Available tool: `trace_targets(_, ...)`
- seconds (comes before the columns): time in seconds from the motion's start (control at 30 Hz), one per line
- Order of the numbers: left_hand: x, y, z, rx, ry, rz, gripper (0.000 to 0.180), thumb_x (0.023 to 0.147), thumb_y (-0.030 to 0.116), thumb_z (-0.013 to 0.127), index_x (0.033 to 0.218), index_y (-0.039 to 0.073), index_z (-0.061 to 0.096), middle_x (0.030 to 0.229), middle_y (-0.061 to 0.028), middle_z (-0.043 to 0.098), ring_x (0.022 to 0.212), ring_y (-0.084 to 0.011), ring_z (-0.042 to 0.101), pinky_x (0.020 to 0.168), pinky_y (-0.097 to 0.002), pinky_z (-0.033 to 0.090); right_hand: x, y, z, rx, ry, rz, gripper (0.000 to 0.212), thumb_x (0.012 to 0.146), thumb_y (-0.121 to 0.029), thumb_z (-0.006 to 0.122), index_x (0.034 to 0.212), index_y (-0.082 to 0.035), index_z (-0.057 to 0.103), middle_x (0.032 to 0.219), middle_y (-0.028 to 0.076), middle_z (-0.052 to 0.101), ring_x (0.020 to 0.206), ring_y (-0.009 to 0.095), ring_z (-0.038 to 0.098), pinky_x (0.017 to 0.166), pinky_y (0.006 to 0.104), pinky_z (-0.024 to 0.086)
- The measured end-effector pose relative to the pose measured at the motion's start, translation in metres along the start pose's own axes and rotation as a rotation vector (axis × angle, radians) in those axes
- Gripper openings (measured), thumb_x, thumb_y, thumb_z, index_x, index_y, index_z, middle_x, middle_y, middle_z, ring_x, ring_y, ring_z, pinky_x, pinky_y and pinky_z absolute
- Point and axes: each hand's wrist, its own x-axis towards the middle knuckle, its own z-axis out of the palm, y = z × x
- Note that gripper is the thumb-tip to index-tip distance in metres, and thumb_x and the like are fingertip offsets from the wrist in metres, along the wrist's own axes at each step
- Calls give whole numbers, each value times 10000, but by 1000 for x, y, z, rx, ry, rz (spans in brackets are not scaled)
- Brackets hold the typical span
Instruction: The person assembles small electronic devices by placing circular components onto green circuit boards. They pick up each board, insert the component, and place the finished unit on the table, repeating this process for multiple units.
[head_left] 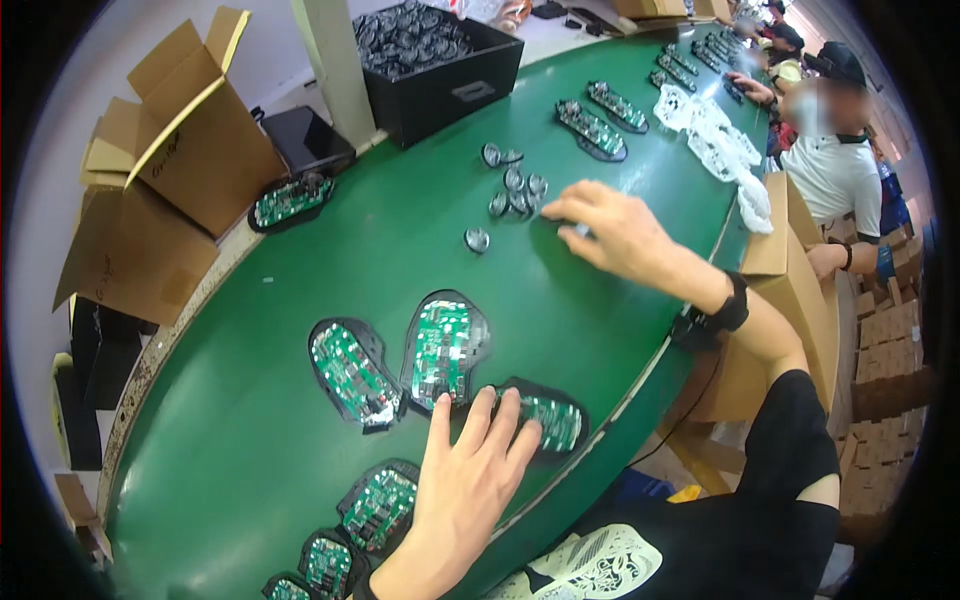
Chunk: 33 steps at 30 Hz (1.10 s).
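Observation:
My left hand [465, 490] rests with fingers spread on a black housing [545, 415] with a green circuit board in it, and its fingertips reach the lower end of another boarded housing [445, 345]. A third such housing [350, 370] lies to the left. My right hand [620, 235] hovers over the green table, thumb and fingers apart, beside a small cluster of round black parts [515, 190]. A pale spot between its fingers is too small to make out. One round part [477, 240] sits apart from the cluster.
More boarded housings [380, 505] lie at the near left, others [592, 130] farther along the green table [230, 390]. A black bin [440, 85] of round parts stands at the back, open cartons [190, 130] at left. White plastic wrap [710, 140] and a co-worker [835, 150] are at right.

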Motion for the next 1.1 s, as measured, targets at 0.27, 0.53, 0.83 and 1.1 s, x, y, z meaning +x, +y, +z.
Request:
trace_targets(0.27, -52, 10, 14, 95, 176, -151, 458, 792, 68, 641, 1227, 209, 649, 1394, -125, 530, 1278, -351, 471, 1043, -539, 408, 2, -17, -16, 271, -88, 121, 250, 827, -128, 740, 1062, -48, 713, 909, 117, 698, 730, 244, 670, 682, 353, 538)
trace_targets(0.53, -35, 11, 17, -54, 249, -295, 680, 783, -41, 562, 1441, 105, 474, 1429, -147, 497, 1321, -381, 448, 1062, -570, 383, -23, -90, -22, 489, -249, 34, 261, 831, -140, 764, 1071, -50, 716, 853, 107, 687, 664, 222, 642, 610, 347, 514)
trace_targets(0.83, -22, -67, 5, 199, 251, -474, 537, 902, 8, 547, 1427, 76, 464, 1444, -118, 505, 1305, -369, 480, 1063, -503, 394, -22, -92, -16, 483, -245, 17, 283, 835, -134, 760, 1100, -56, 703, 869, 108, 683, 660, 220, 639, 597, 342, 511)
trace_targets(1.1, -81, -70, -12, 283, 242, -661, 462, 859, 72, 642, 1316, 92, 579, 1454, -114, 490, 1325, -391, 453, 1074, -615, 347, -36, -112, -12, 671, -376, -18, 338, 840, -147, 763, 1151, -50, 674, 862, 78, 672, 597, 176, 597, 563, 323, 513)
